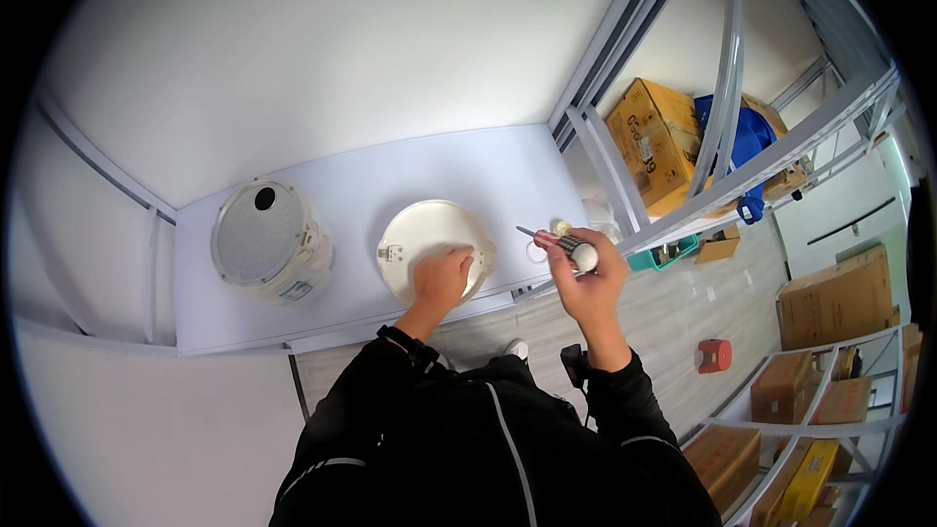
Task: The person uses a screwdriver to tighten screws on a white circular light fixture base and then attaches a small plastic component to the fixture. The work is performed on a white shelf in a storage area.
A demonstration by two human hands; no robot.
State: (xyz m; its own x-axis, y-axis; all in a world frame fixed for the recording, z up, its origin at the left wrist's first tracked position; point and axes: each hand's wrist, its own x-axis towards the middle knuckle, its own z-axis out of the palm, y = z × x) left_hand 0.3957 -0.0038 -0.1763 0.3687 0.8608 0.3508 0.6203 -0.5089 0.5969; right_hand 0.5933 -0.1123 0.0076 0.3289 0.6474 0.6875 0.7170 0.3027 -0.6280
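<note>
A round cream-white shell (420,224), hollow like a shallow tub, rests on the pale table with a small latch-like fitting on its left rim. Inside it, toward the right wall, is my left hand (443,276), fingers curled together; whatever they hold, if anything, is hidden. To the right of the shell, my right hand (591,278) grips a screwdriver (552,242) by its red, black and white handle, the shaft pointing left toward the shell. Just beyond that hand lie a small yellowish round piece (560,226) and a white ring (536,253) on the table.
A white lidded drum (262,234) with a dark round hole stands at the table's left. Metal frame bars (610,166) rise at the right. Beyond are a cardboard box (656,146), a teal bin (666,254), a red stool (714,356) and shelves of boxes (781,387).
</note>
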